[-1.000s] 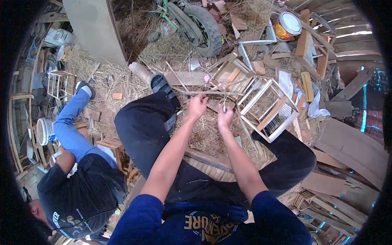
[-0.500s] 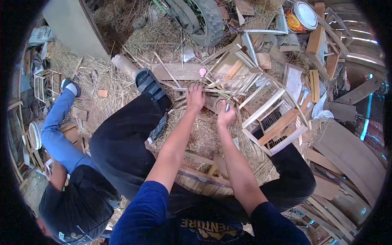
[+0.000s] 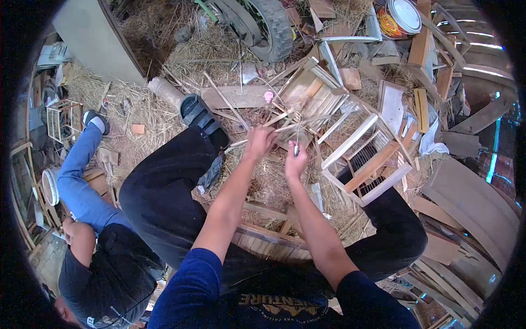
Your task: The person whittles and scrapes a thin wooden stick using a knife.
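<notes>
My left hand (image 3: 261, 142) is closed around a thin wooden stick (image 3: 285, 127), which slants up to the right over the straw. Close beside it, my right hand (image 3: 296, 164) is closed on what looks like a small knife (image 3: 296, 149), its handle end showing and a thin blade pointing away from me. More slender sticks lie crossed just beyond both hands. To the right, a small wooden cage (image 3: 361, 164) with thin bars leans against my leg. A pink object (image 3: 268, 96) lies past the left hand.
Another person in jeans (image 3: 82, 170) sits at the left. A motorbike wheel (image 3: 274, 30) stands at the back, and a paint bucket (image 3: 402, 19) at the back right. Wooden boards (image 3: 476, 205) are piled on the right. A second small cage (image 3: 63, 120) stands far left.
The left hand has gone from spread over the sticks to gripping one, now raised. My right hand has shifted slightly left and towards me with the small knife.
</notes>
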A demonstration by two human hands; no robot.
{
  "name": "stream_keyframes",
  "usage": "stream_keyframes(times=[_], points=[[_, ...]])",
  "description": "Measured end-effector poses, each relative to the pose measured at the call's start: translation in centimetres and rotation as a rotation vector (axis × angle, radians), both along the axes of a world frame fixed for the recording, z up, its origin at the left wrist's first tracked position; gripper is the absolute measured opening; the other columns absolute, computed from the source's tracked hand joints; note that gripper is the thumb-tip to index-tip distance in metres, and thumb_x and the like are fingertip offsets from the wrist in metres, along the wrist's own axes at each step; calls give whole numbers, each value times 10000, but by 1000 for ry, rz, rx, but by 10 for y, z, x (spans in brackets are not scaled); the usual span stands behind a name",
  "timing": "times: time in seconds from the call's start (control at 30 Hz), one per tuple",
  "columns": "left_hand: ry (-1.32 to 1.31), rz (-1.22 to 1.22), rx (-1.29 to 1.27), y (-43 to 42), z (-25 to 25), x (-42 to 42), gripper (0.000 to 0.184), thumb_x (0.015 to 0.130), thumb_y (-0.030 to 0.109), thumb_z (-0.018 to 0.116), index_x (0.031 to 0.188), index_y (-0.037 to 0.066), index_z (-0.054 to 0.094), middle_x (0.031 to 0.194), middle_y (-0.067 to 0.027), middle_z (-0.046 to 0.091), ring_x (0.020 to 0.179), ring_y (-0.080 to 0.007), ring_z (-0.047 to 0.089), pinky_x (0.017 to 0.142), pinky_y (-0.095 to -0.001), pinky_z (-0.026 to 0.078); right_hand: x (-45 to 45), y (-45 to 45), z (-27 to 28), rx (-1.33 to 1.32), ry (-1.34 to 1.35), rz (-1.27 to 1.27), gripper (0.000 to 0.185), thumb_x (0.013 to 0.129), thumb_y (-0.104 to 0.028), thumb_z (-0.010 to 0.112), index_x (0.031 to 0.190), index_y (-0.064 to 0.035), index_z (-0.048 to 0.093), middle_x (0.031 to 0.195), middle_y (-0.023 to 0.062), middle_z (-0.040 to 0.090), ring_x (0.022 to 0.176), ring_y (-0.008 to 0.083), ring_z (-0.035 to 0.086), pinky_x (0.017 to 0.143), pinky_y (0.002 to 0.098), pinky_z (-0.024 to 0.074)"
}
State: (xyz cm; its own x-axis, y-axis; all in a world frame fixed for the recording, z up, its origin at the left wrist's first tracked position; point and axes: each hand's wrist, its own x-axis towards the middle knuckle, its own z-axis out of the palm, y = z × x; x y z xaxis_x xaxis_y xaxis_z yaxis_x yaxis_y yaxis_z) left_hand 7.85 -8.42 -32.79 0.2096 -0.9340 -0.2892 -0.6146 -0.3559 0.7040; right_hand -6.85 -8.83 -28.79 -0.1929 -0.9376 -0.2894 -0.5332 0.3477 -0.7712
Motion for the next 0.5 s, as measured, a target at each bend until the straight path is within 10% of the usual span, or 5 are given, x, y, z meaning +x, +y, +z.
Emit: stream_keyframes(times=[0.4, 0.5], points=[[299, 352, -137, 41, 20, -51, 387, 1020, 345, 511, 887, -2, 617, 740, -259, 615, 684, -404, 634, 614, -467, 464, -28, 44, 48, -33, -257, 127, 313, 961, -327, 664, 925, -16, 676, 653, -25, 503, 590, 80, 416, 545, 283, 371], [487, 495, -153, 32, 67, -60, 512, 1045, 420, 452, 761, 4, 546, 600, -98, 533, 554, -229, 526, 538, -400, 392, -41, 48, 86, 21, -344, 192, 313, 974, -327, 648, 920, -19, 656, 666, -43, 485, 613, 60, 407, 554, 267, 358]])
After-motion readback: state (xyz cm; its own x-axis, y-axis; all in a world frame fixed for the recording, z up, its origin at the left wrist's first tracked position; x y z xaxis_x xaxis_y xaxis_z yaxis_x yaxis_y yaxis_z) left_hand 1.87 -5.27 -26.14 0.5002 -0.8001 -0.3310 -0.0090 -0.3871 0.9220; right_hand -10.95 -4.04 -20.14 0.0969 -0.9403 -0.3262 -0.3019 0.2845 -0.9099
